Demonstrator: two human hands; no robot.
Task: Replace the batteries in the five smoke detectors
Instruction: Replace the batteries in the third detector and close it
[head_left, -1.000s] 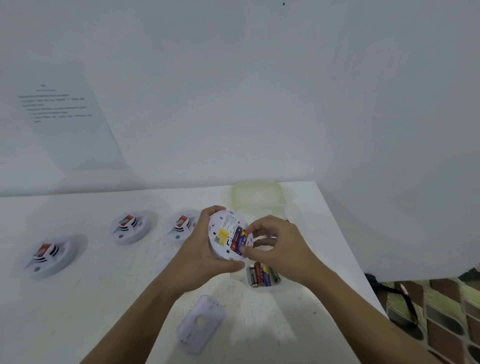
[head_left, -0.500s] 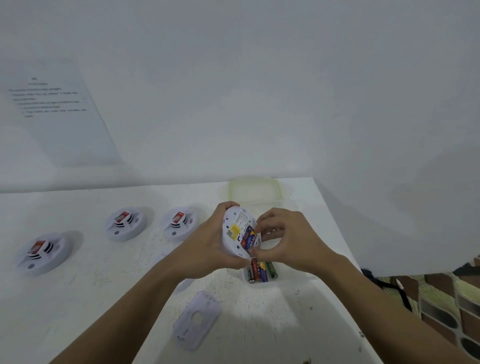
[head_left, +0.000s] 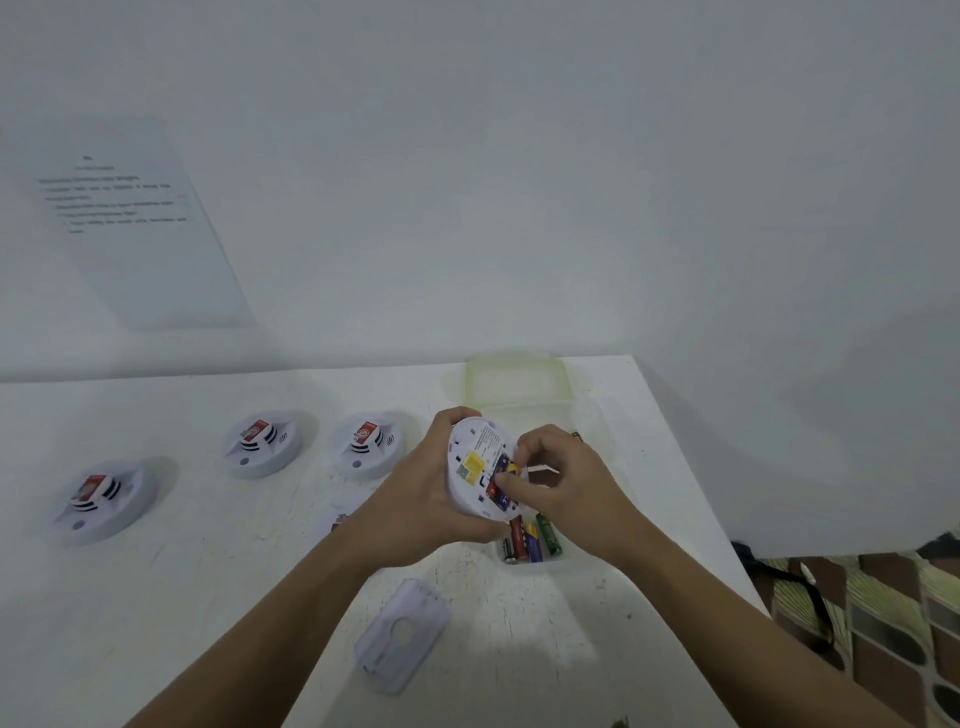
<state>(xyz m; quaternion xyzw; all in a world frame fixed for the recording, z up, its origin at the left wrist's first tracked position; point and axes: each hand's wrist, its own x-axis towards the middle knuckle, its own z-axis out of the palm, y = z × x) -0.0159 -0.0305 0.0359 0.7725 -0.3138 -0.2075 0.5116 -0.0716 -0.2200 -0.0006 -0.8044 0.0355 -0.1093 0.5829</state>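
- One smoke detector (head_left: 470, 462) is held up above the table (head_left: 208, 597), back side to the camera — the left hand (head_left: 426, 509) has its grip closed around the rim.
- The right hand (head_left: 566, 488) pinches a battery (head_left: 511, 469) in the open compartment. A second ago its fingers were nearer the edge, so a cell is probably being seated or lifted — I cannot tell which.
- Against the earlier frame, the detector is turned more toward the right hand.
- Three other detectors (head_left: 260, 447) lie untouched on the left; the cover plate (head_left: 402, 636) and the box (head_left: 540, 567) with spare batteries (head_left: 524, 540) rest near the hands.
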